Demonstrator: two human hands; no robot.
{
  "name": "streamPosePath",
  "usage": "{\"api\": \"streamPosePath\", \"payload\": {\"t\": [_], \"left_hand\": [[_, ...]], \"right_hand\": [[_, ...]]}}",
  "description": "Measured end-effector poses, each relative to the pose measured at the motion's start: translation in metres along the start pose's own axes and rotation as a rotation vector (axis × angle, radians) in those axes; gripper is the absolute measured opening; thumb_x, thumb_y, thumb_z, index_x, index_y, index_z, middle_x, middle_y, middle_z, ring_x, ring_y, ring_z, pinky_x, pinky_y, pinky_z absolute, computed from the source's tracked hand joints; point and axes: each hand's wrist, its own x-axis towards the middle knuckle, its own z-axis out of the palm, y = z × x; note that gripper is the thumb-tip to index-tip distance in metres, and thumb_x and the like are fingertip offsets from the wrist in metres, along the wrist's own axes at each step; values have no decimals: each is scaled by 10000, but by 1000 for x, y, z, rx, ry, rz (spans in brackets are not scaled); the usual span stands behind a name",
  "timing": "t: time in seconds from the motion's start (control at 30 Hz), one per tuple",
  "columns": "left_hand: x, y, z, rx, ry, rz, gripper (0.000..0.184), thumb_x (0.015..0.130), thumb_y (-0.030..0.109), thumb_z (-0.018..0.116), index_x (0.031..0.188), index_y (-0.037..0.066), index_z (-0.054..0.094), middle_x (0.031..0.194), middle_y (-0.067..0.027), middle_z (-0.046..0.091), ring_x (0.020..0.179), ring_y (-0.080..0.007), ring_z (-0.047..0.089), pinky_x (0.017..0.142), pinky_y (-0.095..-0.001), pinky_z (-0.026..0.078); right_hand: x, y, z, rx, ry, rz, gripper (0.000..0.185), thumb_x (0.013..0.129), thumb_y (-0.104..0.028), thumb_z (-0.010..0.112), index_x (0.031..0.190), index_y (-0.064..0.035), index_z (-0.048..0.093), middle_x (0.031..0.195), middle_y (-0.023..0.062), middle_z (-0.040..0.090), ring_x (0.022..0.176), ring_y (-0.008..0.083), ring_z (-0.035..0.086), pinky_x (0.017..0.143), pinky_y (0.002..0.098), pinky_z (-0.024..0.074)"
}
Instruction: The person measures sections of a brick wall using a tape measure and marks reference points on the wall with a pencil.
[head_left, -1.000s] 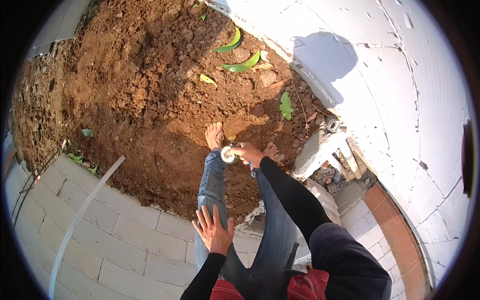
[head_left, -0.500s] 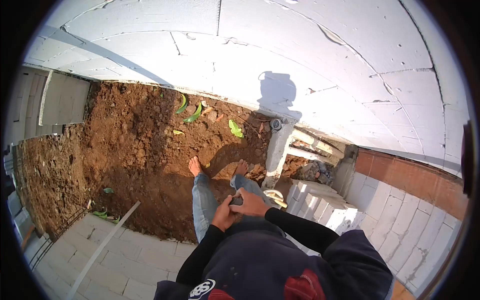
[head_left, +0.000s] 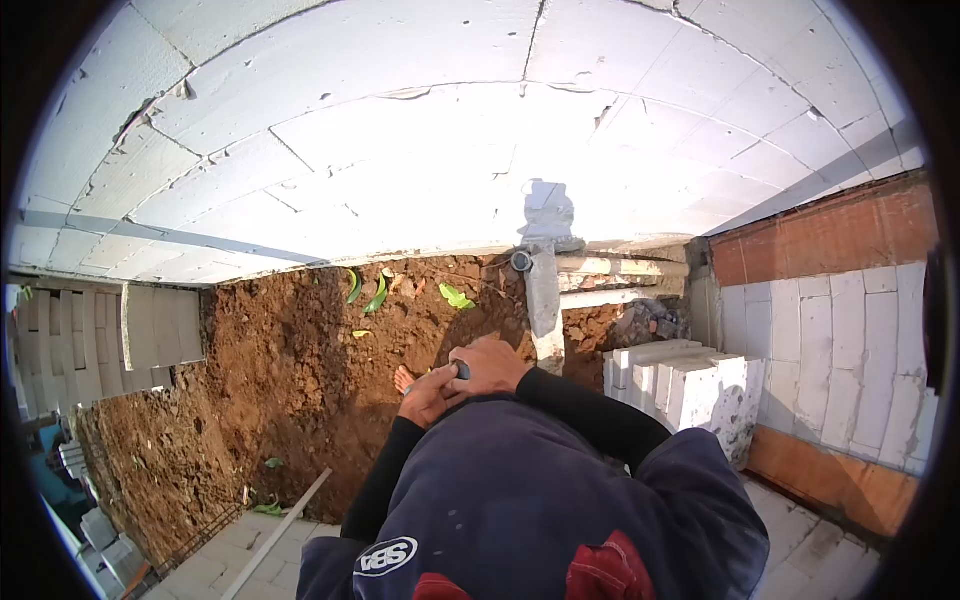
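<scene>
My left hand [head_left: 428, 396] and my right hand [head_left: 492, 367] meet in front of my body, fingers closed. Between them is a small dark grey object [head_left: 462, 370], mostly covered by the fingers; its kind cannot be made out. Both hands seem to grip it, the left from below and the right from above. Beneath them lies bare brown soil [head_left: 300, 370], with a bare foot [head_left: 403, 379] showing just beyond the left hand.
A white block wall [head_left: 400, 150] rises ahead. A concrete beam [head_left: 544, 300] and pipes [head_left: 620, 266] lie to the right, near stacked white blocks [head_left: 690, 385]. Green leaves [head_left: 457, 296] rest on the soil. A long pale strip [head_left: 280, 530] lies at lower left.
My view has tilted up, so more wall shows and my legs are mostly hidden. Both hands stay together around the dark grey object, and now appear higher in the view.
</scene>
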Motion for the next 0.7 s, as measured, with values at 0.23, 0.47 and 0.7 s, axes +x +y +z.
{"api": "streamPosePath", "payload": {"t": [0.23, 0.47, 0.7], "left_hand": [[-24, 36, -118, -218, 231, 289, 178, 988, 89, 671, 1134, 9, 608, 1085, -125, 695, 1008, -301, 716, 1036, -533, 541], [-158, 170, -243, -380, 867, 649, 328, 1058, 210, 593, 1285, -26, 605, 1245, -156, 618, 1016, -239, 664, 939, -426, 633], [-99, 211, -294, -387, 723, 714, 304, 1068, 217, 577, 1248, -27, 565, 1146, -136, 601, 965, -246, 587, 852, -427, 561]], "right_hand": [[-49, 120, -7, -318, -168, 141, 513, 765, -535, 722, 1002, -80, 727, 868, 189, 716, 888, 390, 698, 780, 518, 550], [-174, 225, -110, -543, -347, 326, 487, 820, -558, 700, 1108, -170, 763, 931, 168, 741, 895, 372, 716, 773, 510, 577], [-188, 216, -139, -555, -306, 419, 402, 922, -523, 614, 1080, -196, 785, 903, 152, 741, 893, 354, 712, 776, 510, 571]]}}
